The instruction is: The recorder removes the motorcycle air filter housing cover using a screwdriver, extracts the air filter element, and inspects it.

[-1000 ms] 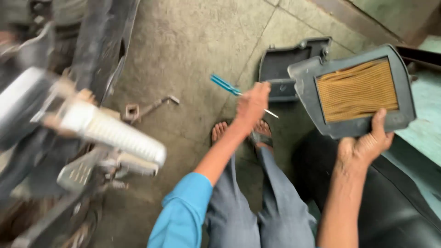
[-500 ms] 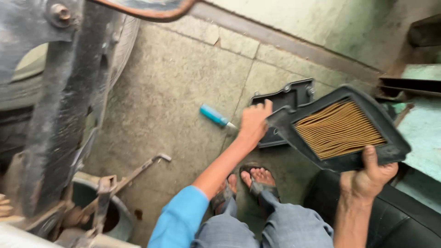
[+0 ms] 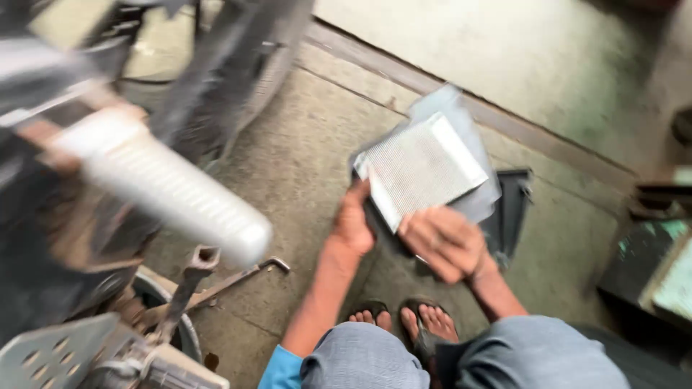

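An air filter [image 3: 422,169] in a grey frame is held tilted above the concrete floor, its pale mesh face turned up. My right hand [image 3: 443,243] grips its near edge from below. My left hand [image 3: 353,225] holds its lower left corner, thumb up against the frame. A black plastic cover [image 3: 510,209] lies on the floor behind and partly under the filter. No screwdriver can be seen.
A motorcycle fills the left side, with a blurred pale ribbed cylinder [image 3: 169,193] close to the camera and a metal lever [image 3: 241,276] low down. My sandalled feet [image 3: 404,322] rest on the floor [image 3: 303,155]. A raised kerb [image 3: 519,133] runs behind. A dark and green object [image 3: 659,266] sits at right.
The filter has been turned over from its brown pleated side to its pale mesh side and brought to the middle. My left hand has left the blue-handled screwdriver and come onto the filter.
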